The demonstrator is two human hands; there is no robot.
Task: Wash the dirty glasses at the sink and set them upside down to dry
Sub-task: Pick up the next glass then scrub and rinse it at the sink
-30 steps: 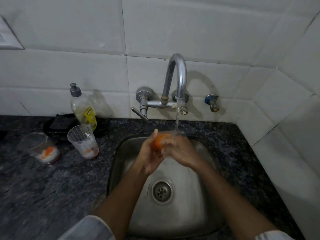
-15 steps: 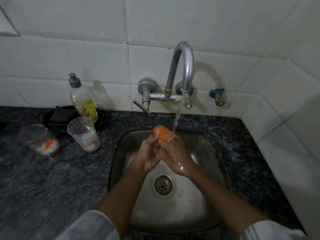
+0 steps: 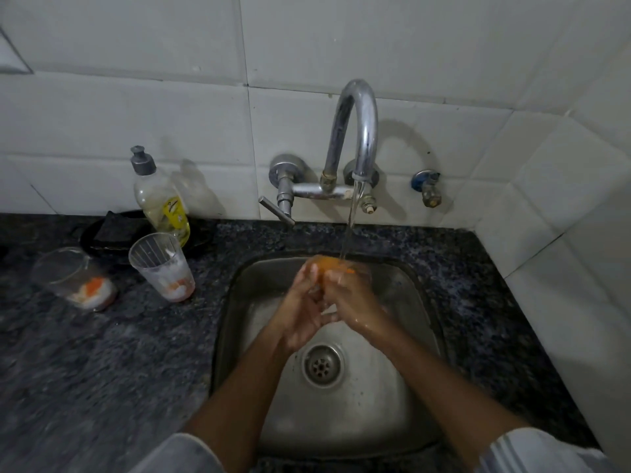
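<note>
Head view: I'm watching both hands working over the sink (image 3: 423, 302), right under the tap (image 3: 358, 131).
Hands: left hand (image 3: 300, 308) and right hand (image 3: 351, 302) are curling fingers around one orange-smeared glass (image 3: 336, 264) in the stream.
Progress: I'm guessing early; nothing is drying upside down yet.
Count: two dirty glasses waiting left of the sink, one upright glass (image 3: 160, 264), one tipped glass (image 3: 71, 278); one soap bottle (image 3: 160, 199).

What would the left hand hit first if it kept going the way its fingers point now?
The left hand points up and away toward the orange-stained glass it already touches under the water stream. Beyond that, probably the sink's back rim, then the faucet; depth is unclear.
</note>
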